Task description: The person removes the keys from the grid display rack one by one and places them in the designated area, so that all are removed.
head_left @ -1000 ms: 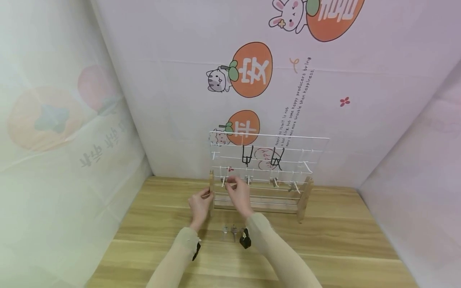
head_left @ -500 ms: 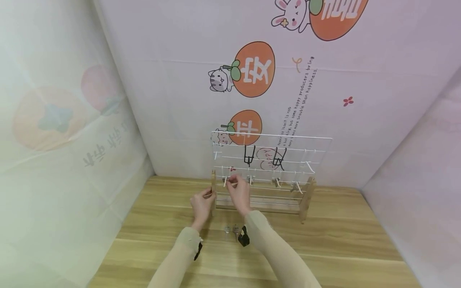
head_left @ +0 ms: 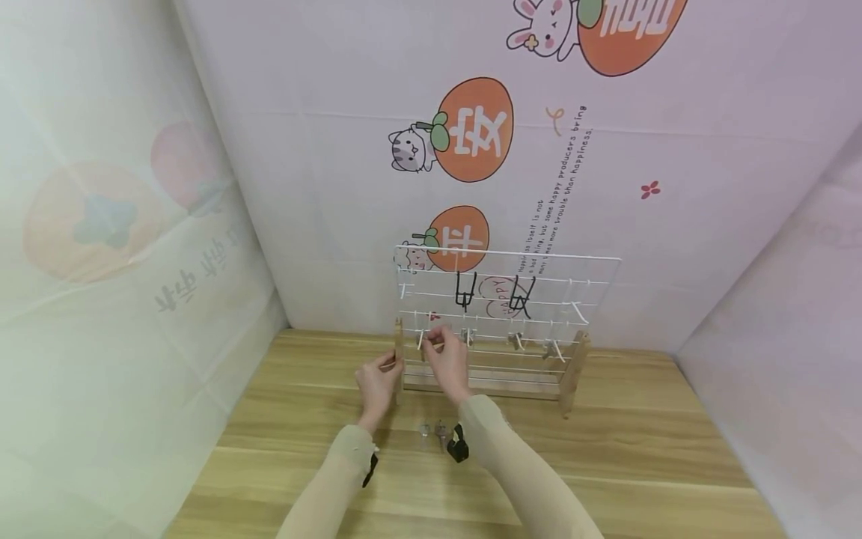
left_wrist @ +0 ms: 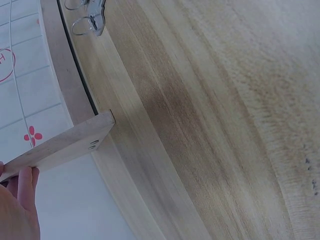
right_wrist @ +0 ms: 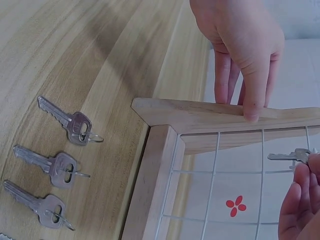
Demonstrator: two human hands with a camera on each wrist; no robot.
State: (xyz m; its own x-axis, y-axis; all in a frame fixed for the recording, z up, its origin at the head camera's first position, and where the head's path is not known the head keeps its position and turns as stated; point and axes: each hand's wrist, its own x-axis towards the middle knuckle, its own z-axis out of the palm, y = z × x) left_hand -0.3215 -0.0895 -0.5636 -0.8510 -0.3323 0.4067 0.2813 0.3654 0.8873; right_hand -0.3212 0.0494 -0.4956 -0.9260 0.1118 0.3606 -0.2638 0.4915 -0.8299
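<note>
My left hand (head_left: 377, 385) grips the left wooden post (right_wrist: 200, 116) of a white wire grid rack (head_left: 508, 256), thumb on one side and fingers on the other. At the rack's lower left, my right hand (head_left: 450, 363) pinches a small metal key (right_wrist: 285, 156) by its ring end, close to the leftmost white hook (head_left: 420, 340). The key's blade points down toward the rack's base. Other keys (head_left: 515, 340) hang from hooks farther right along the same row. The right hand's fingertips partly hide the key's ring.
Several keys with rings, among them one nearest the rack (right_wrist: 80, 129), lie in a row on the wooden table (head_left: 323, 464) before the rack. Two black hooks (head_left: 465, 290) hang higher on the grid. Printed cloth walls (head_left: 323, 187) stand behind and at both sides.
The head view has shifted slightly. Both hands keep almost the same places, with the right fingers still at the leftmost hook; the key there now points downward below the fingertips.
</note>
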